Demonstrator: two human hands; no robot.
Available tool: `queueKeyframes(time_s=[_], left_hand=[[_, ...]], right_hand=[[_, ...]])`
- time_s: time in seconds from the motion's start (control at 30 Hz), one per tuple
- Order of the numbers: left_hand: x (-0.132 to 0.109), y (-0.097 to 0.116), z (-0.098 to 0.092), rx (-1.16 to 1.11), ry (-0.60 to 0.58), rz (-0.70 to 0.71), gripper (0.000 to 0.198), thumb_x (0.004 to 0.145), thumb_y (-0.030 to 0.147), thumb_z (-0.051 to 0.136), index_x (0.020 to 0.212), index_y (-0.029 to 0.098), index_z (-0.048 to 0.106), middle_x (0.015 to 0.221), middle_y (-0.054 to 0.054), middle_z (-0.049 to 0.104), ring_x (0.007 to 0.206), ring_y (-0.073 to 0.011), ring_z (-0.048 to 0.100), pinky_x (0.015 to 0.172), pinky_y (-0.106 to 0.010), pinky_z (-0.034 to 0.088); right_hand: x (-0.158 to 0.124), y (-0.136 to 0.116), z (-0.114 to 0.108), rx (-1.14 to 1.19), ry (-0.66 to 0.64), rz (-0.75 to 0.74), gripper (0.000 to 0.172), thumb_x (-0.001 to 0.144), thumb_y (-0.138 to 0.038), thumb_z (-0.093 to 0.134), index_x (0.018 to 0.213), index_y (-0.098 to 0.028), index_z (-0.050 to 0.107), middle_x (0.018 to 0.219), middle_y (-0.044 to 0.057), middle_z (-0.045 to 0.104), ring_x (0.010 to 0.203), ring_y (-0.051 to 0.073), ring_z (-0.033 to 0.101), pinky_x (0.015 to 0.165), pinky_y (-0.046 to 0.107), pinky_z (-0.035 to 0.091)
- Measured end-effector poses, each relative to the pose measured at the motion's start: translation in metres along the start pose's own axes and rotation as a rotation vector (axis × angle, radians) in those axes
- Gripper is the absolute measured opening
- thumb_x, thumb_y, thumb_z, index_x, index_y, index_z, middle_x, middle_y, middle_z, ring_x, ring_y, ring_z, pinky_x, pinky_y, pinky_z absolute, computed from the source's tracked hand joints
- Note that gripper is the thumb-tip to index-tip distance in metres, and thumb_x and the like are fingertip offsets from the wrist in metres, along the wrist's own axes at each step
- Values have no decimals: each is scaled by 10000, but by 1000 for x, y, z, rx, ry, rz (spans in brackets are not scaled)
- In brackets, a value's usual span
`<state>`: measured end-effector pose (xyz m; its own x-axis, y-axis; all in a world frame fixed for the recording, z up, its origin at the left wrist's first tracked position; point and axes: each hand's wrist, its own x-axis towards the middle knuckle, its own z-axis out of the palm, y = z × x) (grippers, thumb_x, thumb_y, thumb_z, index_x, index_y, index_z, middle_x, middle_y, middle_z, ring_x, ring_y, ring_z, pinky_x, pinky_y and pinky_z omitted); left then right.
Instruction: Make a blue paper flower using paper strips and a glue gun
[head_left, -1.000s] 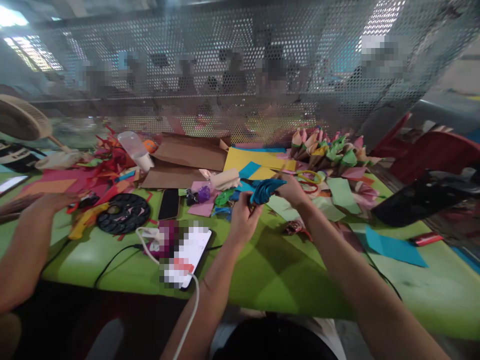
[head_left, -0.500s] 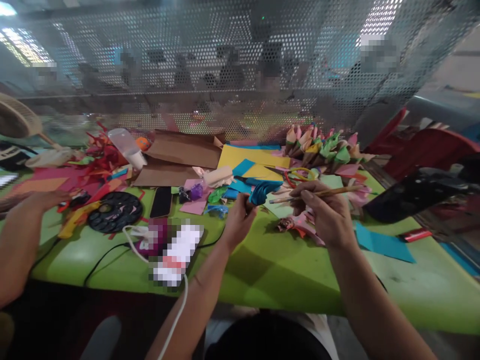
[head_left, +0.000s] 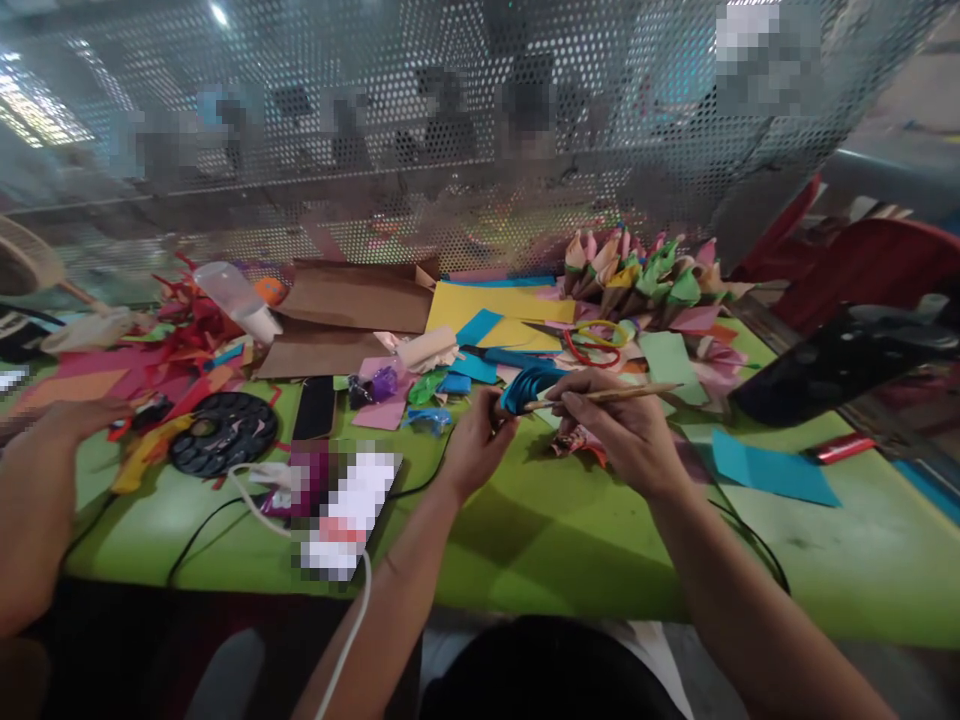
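My left hand (head_left: 484,440) is closed around the base of a blue folded-paper flower (head_left: 529,388), whose layered folds point up and to the right. My right hand (head_left: 626,430) pinches a thin wooden stick (head_left: 645,391), tapered at its right end. The stick's left end meets the lower right of the blue paper; whether it touches or lies just in front, I cannot tell. Beneath and behind my right hand lies a crumpled pink and red paper piece (head_left: 577,443), partly hidden. Scissors with red and yellow handles (head_left: 596,348) lie beyond my hands.
Paper flowers (head_left: 652,270) stand bunched at the back right. Right of my arm are blue paper (head_left: 772,470), a red tube (head_left: 846,448) and a dark bottle (head_left: 817,365). Leftward are phones, cables, a black palette (head_left: 225,433) and another person's arm (head_left: 41,490).
My right hand has moved left and slightly down, bringing the stick's left end to the blue paper flower. My left hand still holds the flower. The view has shifted a little.
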<state>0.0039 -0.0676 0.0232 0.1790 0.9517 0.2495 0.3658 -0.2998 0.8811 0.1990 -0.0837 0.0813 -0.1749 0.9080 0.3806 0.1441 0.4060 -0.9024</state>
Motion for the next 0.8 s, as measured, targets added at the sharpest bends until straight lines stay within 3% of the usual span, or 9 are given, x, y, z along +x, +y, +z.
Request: queueKeyframes(time_s=[0.37,0.57,0.8], left_hand=[[-2,7,-9,-137,-204,-41,314,952,466,552,1132,219,483,797,43,433,726,-137,433,698,-254,397],[0,3,-6,-104,-165,7,266,969,476,533,999,218,474,839,15,478,790,-157,464,757,-280,440],[1,0,-4,-101,-135,36,301,973,511,523,884,232,454,783,15,468,740,-160,460,706,-285,433]], right_hand=[[4,4,-3,59,-15,36,226,943,-390,615,876,-191,698,739,19,663,606,134,615,542,245,513],[6,1,-3,99,-18,82,286,919,-458,645,845,-183,681,740,25,677,558,121,609,492,228,494],[6,-1,-2,141,-33,99,339,905,-511,651,815,-185,662,722,20,654,546,117,600,479,222,501]])
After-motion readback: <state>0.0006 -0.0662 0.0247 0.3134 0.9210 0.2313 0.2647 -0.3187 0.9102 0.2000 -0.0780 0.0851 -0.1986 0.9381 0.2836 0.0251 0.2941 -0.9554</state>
